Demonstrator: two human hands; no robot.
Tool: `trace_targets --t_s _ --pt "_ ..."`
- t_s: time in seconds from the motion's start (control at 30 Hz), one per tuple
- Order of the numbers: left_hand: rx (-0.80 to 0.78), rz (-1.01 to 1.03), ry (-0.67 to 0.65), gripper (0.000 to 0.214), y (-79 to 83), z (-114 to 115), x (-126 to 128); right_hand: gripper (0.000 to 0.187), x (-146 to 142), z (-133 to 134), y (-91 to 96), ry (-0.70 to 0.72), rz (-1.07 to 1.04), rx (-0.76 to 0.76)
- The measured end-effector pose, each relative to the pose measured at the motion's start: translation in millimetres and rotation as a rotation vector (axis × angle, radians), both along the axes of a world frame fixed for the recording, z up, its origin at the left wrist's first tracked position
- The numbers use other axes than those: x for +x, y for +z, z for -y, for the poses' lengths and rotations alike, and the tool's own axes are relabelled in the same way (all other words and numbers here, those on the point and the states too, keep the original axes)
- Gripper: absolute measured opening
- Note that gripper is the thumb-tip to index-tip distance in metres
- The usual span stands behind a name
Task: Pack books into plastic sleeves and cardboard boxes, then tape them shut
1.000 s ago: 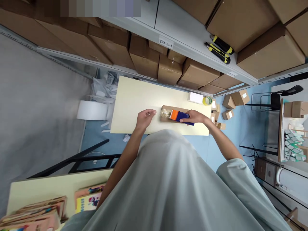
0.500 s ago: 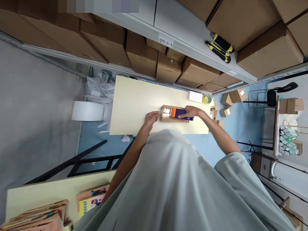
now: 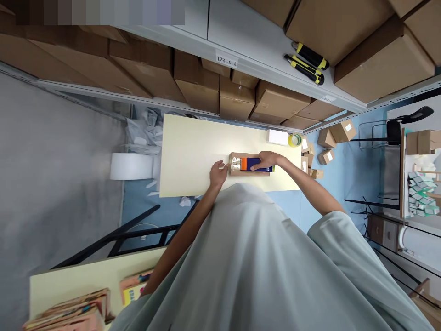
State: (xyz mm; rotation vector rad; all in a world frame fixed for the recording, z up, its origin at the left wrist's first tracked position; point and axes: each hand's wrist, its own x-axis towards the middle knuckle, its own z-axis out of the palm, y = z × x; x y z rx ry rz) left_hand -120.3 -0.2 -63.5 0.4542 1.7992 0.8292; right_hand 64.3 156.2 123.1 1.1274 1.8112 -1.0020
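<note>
Blue-and-orange tape dispenser, finger-clamped by right hand, over cardboard box; left hand, fingers parted, placed at box's nine o'clock.

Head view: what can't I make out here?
All in the head view:
Part of the tape dispenser: hidden under the right hand.
Whether the left hand touches the cardboard box: too small to tell.
Smaller shelf label: too small to read.
Book stack: cut off by the bottom edge.

The shirt is a plain pale grey-green, loose, with long soft folds down the front. Its right sleeve is short and wide, lightly creased; the forearms are bare.
</note>
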Motion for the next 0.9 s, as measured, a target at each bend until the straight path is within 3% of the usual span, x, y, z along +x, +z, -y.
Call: trace_targets --t_s 0.07,0.17,0.23,0.3,0.4,0.67,0.9 --pt "0.19 -0.138 -0.147 0.064 10.9 6 1 0.07 0 1 -1.0 -0.001 -0.016 0.009" --pt "0.459 -0.38 -0.555 0.101 28.8 13 10 0.068 1 1 -4.1 0.01 -0.017 0.034" --pt "0.441 -0.494 -0.783 0.121 38.1 15 19 0.067 1 1 -6.5 0.025 -0.005 0.049" --pt "0.346 -0.596 -0.911 0.124 44.1 15 28 0.067 1 1 -8.2 0.039 0.006 0.054" --pt "0.256 -0.707 -0.949 0.112 48.4 14 37 0.068 3 2 -9.4 0.048 0.011 0.054" --pt "0.127 -0.798 -0.894 0.096 50.3 13 45 0.067 19 0 -9.8 0.074 -0.06 0.031" --pt "0.095 -0.815 -0.89 0.102 56.8 13 48 0.066 68 -11 3.5 0.024 -0.104 -0.049"
